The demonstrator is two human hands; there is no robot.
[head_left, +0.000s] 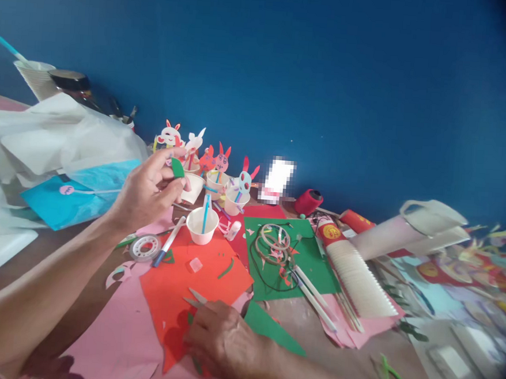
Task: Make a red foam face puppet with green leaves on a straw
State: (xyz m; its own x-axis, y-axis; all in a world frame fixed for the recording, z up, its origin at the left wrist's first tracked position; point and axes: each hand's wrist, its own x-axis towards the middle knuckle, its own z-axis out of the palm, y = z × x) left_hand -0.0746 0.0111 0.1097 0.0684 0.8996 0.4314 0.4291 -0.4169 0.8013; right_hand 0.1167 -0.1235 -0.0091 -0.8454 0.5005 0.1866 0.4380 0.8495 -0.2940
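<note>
My left hand [144, 190] is raised and pinches a small cut piece of green paper [177, 168] between thumb and fingers. Low over an orange sheet of paper [227, 245], my right hand [225, 337] is closed round a pair of scissors [197, 297], whose blades point left and stand slightly apart. Their handles are mostly hidden in the hand. Beyond the orange sheet stands a white paper cup [196, 231] with a blue straw [205, 214] upright in it. A roll of tape [145, 247] and a marker [169, 241] lie by the sheet's left edge.
Several cups with paper animal figures [223, 158] stand at the back. A coiled cable [272, 243] lies on green paper [312, 269] to the right, beside a stack of white cups [362, 278]. Plastic wrapping [57, 135] covers the left side. A blue wall [329, 91] rises behind.
</note>
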